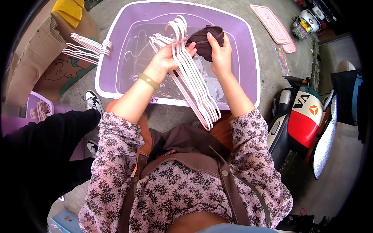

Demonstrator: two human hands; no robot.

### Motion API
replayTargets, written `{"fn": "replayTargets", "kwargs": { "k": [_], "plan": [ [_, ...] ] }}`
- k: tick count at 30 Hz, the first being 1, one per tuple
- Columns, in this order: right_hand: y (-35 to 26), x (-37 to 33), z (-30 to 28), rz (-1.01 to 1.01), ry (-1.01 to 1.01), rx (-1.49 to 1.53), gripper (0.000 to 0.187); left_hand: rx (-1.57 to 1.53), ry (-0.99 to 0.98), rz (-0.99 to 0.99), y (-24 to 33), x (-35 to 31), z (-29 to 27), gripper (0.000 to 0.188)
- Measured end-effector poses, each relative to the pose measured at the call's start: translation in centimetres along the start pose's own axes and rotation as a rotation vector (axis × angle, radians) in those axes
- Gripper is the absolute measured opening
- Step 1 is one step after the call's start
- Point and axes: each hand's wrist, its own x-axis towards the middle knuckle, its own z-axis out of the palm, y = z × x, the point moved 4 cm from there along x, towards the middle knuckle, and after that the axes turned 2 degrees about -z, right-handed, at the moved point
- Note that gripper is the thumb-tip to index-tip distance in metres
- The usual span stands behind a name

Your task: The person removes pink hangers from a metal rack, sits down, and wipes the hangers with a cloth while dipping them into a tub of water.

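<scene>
My left hand (166,60) is closed around a bunch of white and pale pink clothes hangers (195,83), their hooks up and their lower bars pointing toward my lap. A crumpled dark brown cloth (205,43) is gripped in my right hand (221,54), its thumb on top. My left fingertips reach the cloth's left edge, close beside the hangers. Both hands are above a large purple tub (255,58) with a white rim. Clear water (140,42) lies in the tub, and a white hanger (134,54) is in it at the left.
More white hangers (87,48) hang over the tub's left rim by a cardboard box (83,29) with yellow cloth (69,12). A smaller purple bin (48,98) holds hangers. Someone in black trousers (50,126) stands at left. A pink lid (272,25) and a scooter (305,116) are at right.
</scene>
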Motion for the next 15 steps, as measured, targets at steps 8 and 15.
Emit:
{"fn": "replayTargets", "kwargs": {
  "k": [8, 15],
  "plan": [
    [-2.9, -0.5, 1.3, -0.184, -0.209, -0.171, 0.02, -0.009, 0.012, 0.104, 1.5, 1.2, -0.9, 0.031],
    [-1.0, -2.8, 4.8, -0.614, -0.607, -0.971, 0.029, 0.174, -0.02, 0.309, -0.2, 1.8, -1.9, 0.032]
  ]
}}
